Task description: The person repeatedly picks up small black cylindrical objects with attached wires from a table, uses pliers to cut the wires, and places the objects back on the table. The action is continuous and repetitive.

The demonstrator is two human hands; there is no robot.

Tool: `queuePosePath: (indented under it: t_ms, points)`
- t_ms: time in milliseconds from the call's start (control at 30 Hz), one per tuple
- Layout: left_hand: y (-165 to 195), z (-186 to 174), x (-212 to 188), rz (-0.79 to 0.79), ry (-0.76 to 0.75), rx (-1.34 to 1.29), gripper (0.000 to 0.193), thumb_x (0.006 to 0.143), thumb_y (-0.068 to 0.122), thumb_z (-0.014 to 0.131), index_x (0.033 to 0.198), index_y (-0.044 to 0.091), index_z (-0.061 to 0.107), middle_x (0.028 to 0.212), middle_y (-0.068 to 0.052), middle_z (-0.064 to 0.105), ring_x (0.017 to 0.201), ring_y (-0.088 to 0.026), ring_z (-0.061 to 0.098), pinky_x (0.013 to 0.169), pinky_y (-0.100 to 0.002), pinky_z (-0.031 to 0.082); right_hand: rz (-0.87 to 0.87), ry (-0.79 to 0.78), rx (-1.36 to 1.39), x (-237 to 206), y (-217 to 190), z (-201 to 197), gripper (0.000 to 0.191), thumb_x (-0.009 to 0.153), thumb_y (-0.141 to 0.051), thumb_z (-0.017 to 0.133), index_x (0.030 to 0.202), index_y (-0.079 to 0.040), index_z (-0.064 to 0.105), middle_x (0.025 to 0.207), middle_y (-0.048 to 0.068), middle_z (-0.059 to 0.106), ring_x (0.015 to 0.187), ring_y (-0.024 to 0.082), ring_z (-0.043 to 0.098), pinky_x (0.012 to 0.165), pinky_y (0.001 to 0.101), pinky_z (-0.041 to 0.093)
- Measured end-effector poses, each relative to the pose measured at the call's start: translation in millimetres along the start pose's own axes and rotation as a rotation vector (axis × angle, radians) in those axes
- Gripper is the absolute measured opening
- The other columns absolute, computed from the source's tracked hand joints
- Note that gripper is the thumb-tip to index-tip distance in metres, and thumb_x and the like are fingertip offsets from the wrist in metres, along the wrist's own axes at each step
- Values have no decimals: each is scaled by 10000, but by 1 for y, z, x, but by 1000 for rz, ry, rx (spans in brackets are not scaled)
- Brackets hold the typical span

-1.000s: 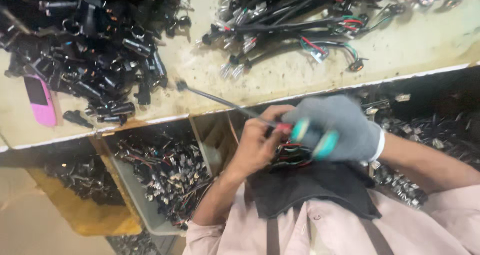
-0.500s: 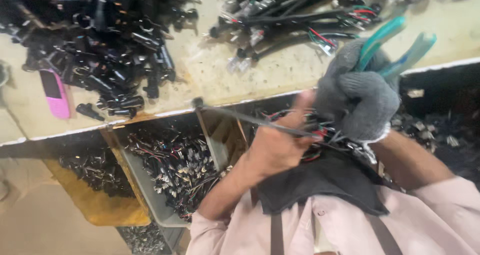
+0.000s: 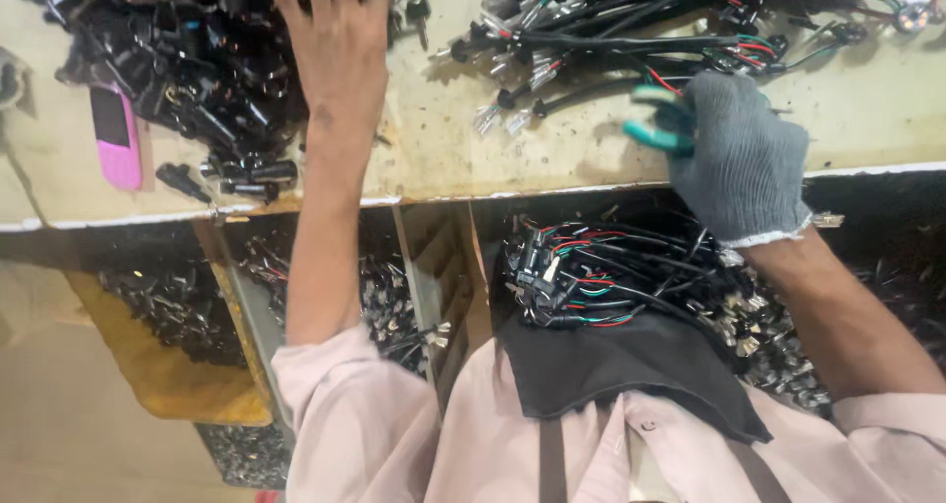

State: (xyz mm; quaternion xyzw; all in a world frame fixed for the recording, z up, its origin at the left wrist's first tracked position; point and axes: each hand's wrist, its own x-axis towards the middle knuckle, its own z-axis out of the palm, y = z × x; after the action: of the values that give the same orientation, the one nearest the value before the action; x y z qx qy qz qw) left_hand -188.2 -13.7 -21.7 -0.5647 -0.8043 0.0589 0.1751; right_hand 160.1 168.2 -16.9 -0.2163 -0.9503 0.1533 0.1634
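My bare left hand (image 3: 335, 45) stretches up over the workbench (image 3: 434, 158), fingers spread on a heap of black plastic parts (image 3: 187, 60); its fingertips are cut off by the top edge. My right hand (image 3: 739, 158), in a grey knit glove, is closed on teal-handled pliers (image 3: 655, 119) at the bench's front edge, just below a pile of black wire harnesses with coloured leads (image 3: 631, 30). A bundle of similar harnesses (image 3: 611, 276) lies in my lap on a black cloth (image 3: 631, 375).
A pink flat device (image 3: 116, 134) lies on the bench left of the black heap. Under the bench stand open bins with small metal and black parts (image 3: 389, 296), and a yellow tray (image 3: 168, 365) at lower left.
My left hand has left the lap and reached up to the black heap; the thin rod it held is gone from view. My gloved right hand moved with the pliers to the bench edge.
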Motion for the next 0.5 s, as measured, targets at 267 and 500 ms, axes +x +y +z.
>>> queuePosePath:
  t_ms: [267, 500]
  points:
    - [58, -66, -50, -65, 155, -1179, 372, 886, 383, 844, 995, 64, 686, 1024, -47, 658, 896, -264, 646, 870, -393, 531, -125, -233, -185, 20, 9, -2, 204, 1026, -171, 765, 1027, -40, 609, 819, 134, 645, 728, 304, 679, 744, 445, 566]
    - [213, -119, -72, 28, -620, -2127, 256, 1006, 189, 711, 1215, 56, 646, 1193, -104, 644, 1143, -176, 637, 993, -344, 540, -58, -167, 158, 25, 25, 1, 402, 965, -188, 811, 1299, -50, 635, 1083, 160, 728, 939, 342, 724, 761, 428, 570]
